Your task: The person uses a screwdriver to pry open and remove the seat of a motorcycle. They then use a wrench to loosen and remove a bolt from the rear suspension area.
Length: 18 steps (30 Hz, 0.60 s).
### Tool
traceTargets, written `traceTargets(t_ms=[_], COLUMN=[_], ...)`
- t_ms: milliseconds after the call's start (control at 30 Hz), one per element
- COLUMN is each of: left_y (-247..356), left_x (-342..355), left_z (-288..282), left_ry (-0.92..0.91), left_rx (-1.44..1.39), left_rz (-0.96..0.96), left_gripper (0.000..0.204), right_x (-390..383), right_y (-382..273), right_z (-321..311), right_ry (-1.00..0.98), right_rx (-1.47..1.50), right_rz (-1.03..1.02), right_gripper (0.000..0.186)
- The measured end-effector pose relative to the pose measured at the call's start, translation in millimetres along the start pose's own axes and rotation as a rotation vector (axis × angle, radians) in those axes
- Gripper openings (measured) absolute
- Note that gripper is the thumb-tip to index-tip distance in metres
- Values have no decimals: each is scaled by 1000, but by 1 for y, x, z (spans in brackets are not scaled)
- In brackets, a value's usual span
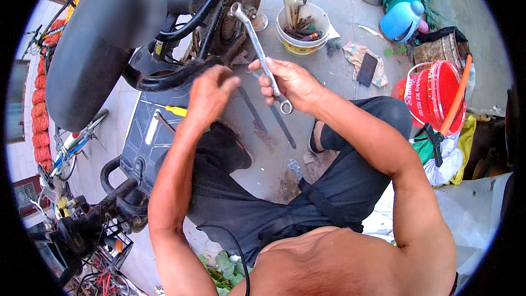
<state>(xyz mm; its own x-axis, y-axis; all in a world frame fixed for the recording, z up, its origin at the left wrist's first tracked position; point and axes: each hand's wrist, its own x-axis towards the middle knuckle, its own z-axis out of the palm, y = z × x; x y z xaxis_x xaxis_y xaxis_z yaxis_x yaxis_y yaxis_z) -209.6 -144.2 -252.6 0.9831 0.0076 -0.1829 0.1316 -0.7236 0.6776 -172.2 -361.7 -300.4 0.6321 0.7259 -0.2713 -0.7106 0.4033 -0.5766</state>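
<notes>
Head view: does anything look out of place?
Yes, mildly: what looks like a dark phone lies partly on a crumpled cloth on the ground, near the tool bucket, an odd resting place.

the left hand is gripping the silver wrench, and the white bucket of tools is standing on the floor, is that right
Not quite: the head view shows the silver wrench gripped in the right hand, not the left hand. The white bucket of tools is indeed standing on the floor.
</notes>
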Motion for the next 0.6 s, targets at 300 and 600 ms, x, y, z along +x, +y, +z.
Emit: traceTargets(t_ms=[300,600], left_y=[-54,-86], left_x=[78,152], left_z=[-28,-16], left_ry=[299,-22], left_rx=[455,275], left_rz=[126,-108], left_gripper=[43,69], right_x=[-6,63], right_y=[-5,35], right_z=[0,-91], right_ry=[-1,599], right_rx=[-8,-476], right_rz=[51,-60], right_gripper=[38,31])
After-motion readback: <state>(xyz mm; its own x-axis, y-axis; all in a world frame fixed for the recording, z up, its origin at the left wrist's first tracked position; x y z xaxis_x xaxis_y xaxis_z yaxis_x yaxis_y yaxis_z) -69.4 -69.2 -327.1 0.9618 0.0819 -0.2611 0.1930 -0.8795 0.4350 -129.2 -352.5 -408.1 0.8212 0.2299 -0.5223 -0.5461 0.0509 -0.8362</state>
